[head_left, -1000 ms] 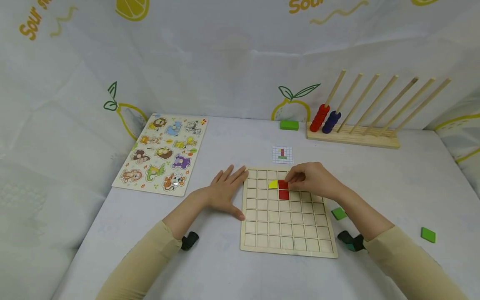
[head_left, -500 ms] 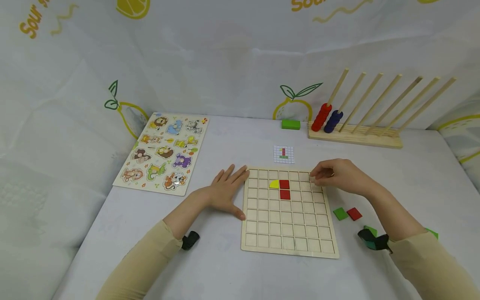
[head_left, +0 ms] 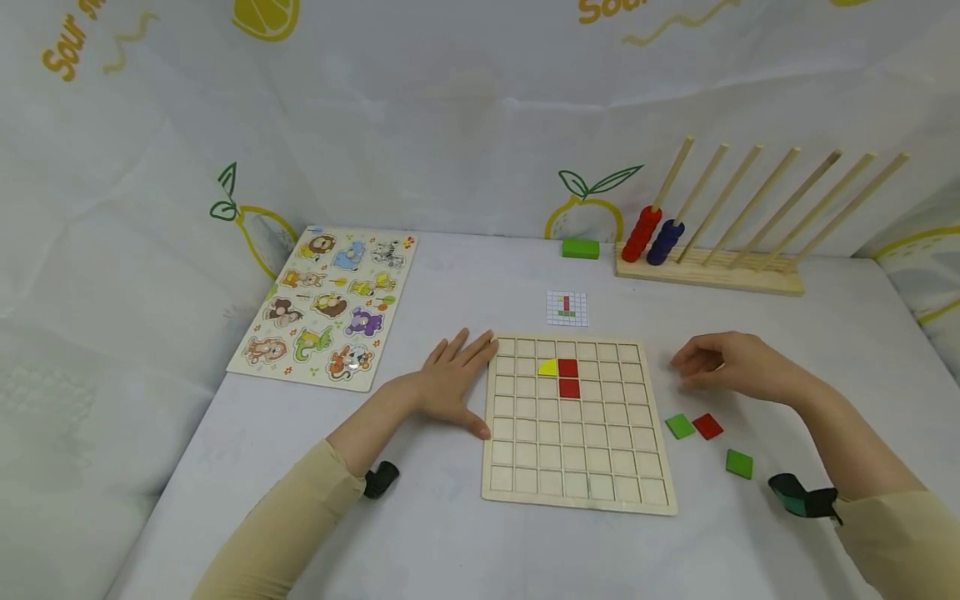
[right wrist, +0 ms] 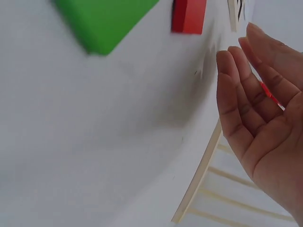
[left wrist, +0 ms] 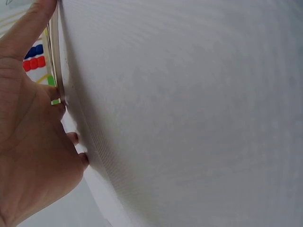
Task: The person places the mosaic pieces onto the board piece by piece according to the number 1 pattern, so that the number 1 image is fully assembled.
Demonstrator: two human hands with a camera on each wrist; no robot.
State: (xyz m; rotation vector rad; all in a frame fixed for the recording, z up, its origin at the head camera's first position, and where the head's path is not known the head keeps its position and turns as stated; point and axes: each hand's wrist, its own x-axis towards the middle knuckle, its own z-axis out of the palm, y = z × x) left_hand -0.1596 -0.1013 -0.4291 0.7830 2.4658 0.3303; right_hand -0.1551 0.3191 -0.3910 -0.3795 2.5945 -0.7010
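A square wooden grid board (head_left: 598, 435) lies mid-table. In its upper cells sit a yellow quarter-round tile (head_left: 549, 367) and two red square tiles (head_left: 569, 388), one below the other. My left hand (head_left: 448, 385) rests with spread fingers against the board's left edge, thumb and fingertips at the rim. To the right of the board my right hand (head_left: 738, 367) hovers with loosely bent fingers and holds nothing, as the right wrist view also shows. Below it lie a green tile (head_left: 680, 426), a loose red tile (head_left: 708, 427) and another green tile (head_left: 738, 464).
A small pattern card (head_left: 567, 307) lies behind the board. Farther back are a green block (head_left: 581, 249) and a wooden bead stand (head_left: 708, 276) with red and blue beads on its rods. An animal puzzle board (head_left: 322, 312) lies at the left.
My right hand has let go of the upper red tile and moved off the board to the right. The loose red tile and a green one have come into sight. My left hand has stayed put.
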